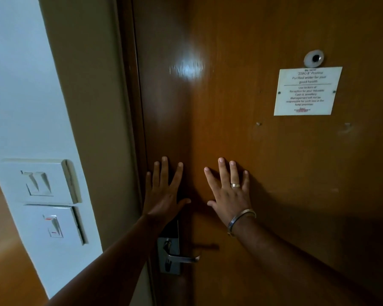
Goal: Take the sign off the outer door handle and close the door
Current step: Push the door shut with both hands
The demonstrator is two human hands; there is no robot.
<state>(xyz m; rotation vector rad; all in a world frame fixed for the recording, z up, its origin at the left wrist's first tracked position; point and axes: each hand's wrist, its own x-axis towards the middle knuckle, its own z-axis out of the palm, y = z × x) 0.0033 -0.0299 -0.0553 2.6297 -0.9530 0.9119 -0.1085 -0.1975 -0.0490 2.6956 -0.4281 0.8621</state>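
A brown wooden door (263, 162) fills most of the view, seen from inside and lying flush against its frame on the left. My left hand (164, 191) rests flat on it, fingers spread, just above the lock. My right hand (229, 191), with a ring and bangles, lies flat beside it, also spread. Neither hand holds anything. Below my left wrist sits the metal inner handle (181, 258) on its lock plate. No door-handle sign is in view, and the outer handle is hidden behind the door.
A white notice plate (307, 91) is screwed to the door at upper right, under a peephole (314, 58). Left of the frame, a white wall strip carries two switch plates (42, 184). Brown panelling (5, 261) shows at the far lower left.
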